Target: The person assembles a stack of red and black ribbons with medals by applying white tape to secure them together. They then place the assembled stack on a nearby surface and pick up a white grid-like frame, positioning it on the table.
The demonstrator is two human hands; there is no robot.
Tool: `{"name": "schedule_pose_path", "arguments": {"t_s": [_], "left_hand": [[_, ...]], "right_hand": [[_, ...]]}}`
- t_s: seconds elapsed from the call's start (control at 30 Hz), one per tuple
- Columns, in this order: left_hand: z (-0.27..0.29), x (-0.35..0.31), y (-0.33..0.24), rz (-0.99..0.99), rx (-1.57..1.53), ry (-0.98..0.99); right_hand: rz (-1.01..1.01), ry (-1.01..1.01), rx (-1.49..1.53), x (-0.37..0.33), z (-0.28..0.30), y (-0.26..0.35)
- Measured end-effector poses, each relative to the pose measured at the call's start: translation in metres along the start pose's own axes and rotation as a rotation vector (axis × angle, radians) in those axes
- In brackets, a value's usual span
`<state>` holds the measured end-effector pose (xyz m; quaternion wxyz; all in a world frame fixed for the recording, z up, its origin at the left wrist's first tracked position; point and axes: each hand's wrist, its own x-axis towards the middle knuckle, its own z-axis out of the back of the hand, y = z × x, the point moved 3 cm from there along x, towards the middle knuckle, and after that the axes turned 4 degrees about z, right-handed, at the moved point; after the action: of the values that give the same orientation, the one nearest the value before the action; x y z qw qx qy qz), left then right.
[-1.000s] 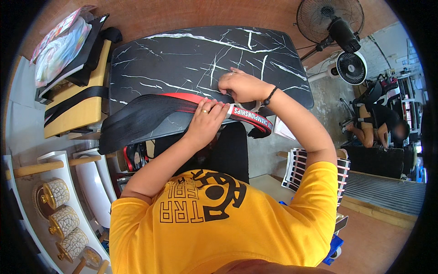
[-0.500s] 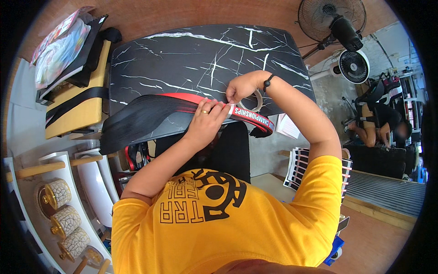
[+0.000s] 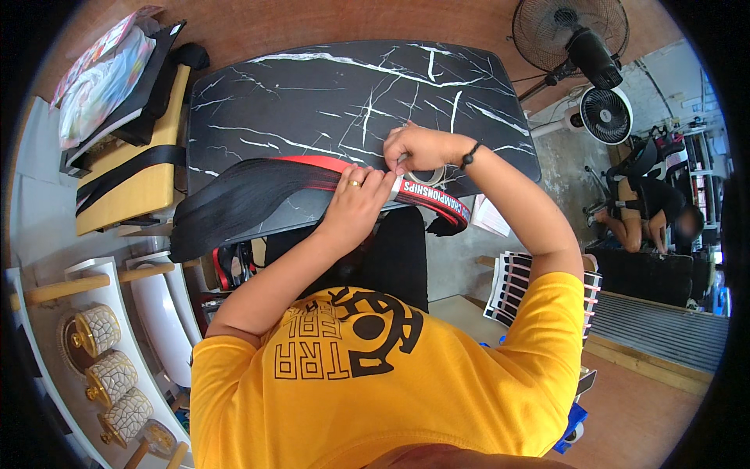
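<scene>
A thick bundle of black and red printed ribbons (image 3: 242,191) lies along the near edge of the black table. Its left part fans out black; its right end bends down past the table edge. My left hand (image 3: 358,202) is closed over the middle, fingers on top, the thumb hidden. A narrow white strip of tape (image 3: 397,188) crosses the bundle just right of those fingertips. My right hand (image 3: 418,148) pinches at the strip's upper end, though the fingertips partly hide what is between them. Partly behind that hand, a tape roll (image 3: 437,177) lies on the table.
The marble-patterned table (image 3: 312,102) spreads beyond the bundle. At left stands a wooden stand (image 3: 129,195) with a black strap. Shelves with patterned jars (image 3: 100,330) are at lower left. Two fans (image 3: 605,115) stand at upper right; a person (image 3: 656,207) crouches farther off.
My right hand has shifted slightly up and left, its wrist rising off the roll's far side. My left hand and the bundle have hardly moved.
</scene>
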<state>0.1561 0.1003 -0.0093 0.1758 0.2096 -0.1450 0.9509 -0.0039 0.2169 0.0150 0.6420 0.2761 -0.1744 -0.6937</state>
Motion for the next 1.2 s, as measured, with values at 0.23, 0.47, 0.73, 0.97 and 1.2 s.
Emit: {"name": "schedule_pose_path", "arguments": {"t_s": [0.23, 0.47, 0.73, 0.97, 1.2], "left_hand": [[0.001, 0.002, -0.003, 0.038, 0.051, 0.047], [0.001, 0.001, -0.004, 0.028, 0.054, 0.022], [0.002, 0.001, 0.0, 0.062, -0.075, -0.034], [0.008, 0.006, 0.0, 0.097, -0.167, -0.017], [0.007, 0.003, -0.002, 0.094, -0.161, -0.021]], "right_hand": [[-0.091, -0.281, -0.051, -0.018, -0.021, 0.011], [-0.066, -0.618, -0.187, -0.051, 0.024, 0.021], [-0.232, -0.885, -0.597, -0.086, 0.038, 0.013], [-0.199, -0.787, -0.764, -0.091, -0.023, -0.009], [-0.348, -1.104, -0.226, -0.09, -0.042, -0.032]]}}
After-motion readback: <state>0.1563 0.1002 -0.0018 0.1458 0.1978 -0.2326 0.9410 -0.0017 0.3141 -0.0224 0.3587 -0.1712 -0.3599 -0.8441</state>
